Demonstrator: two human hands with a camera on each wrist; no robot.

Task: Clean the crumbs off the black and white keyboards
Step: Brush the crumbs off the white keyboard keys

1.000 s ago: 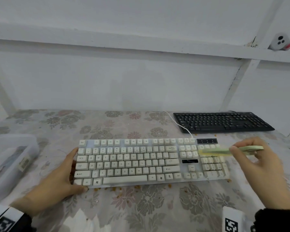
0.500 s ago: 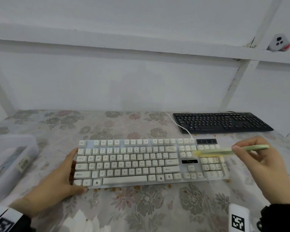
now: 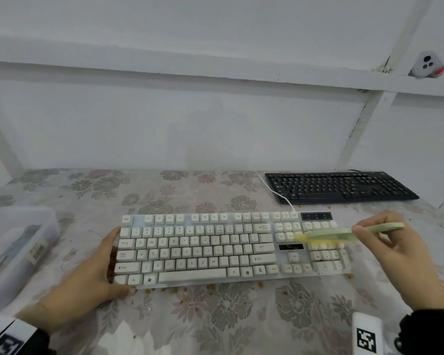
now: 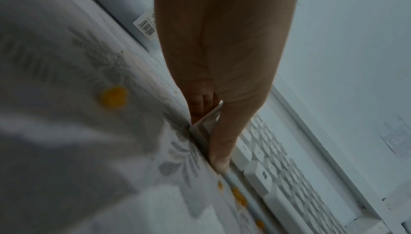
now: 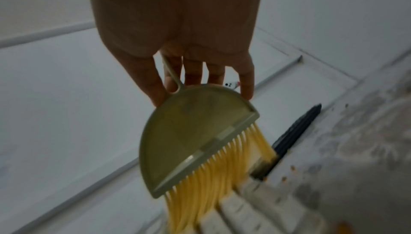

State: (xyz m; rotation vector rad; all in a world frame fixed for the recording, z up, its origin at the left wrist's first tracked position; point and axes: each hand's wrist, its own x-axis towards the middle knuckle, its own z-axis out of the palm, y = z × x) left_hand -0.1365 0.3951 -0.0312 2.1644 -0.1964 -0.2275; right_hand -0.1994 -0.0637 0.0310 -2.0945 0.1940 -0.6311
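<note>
The white keyboard [image 3: 231, 248] is lying at the middle of the floral-clothed bench [image 3: 215, 324], the black keyboard [image 3: 341, 187] behind it to the right. The left hand [image 3: 87, 280] is gripping its left end. The right hand [image 3: 395, 254] is pinching a green brush [image 3: 344, 233], yellow bristles touching the right-hand keys. Orange crumbs [image 3: 210, 286] are lying along the front edge.

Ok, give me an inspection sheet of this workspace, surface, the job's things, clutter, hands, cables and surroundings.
Surface: floral tablecloth, orange crumbs strewn along the white keyboard's near edge.
Job's things: white keyboard in front; black keyboard behind it to the right; green brush with yellow bristles over the white keyboard's right keys.
Clutter: clear plastic box at left.
Hands: left hand holds the white keyboard's left end; right hand pinches the brush handle.
Cables: white cable runs back from the white keyboard.
Surroundings: white wall, small white device on ledge.
</note>
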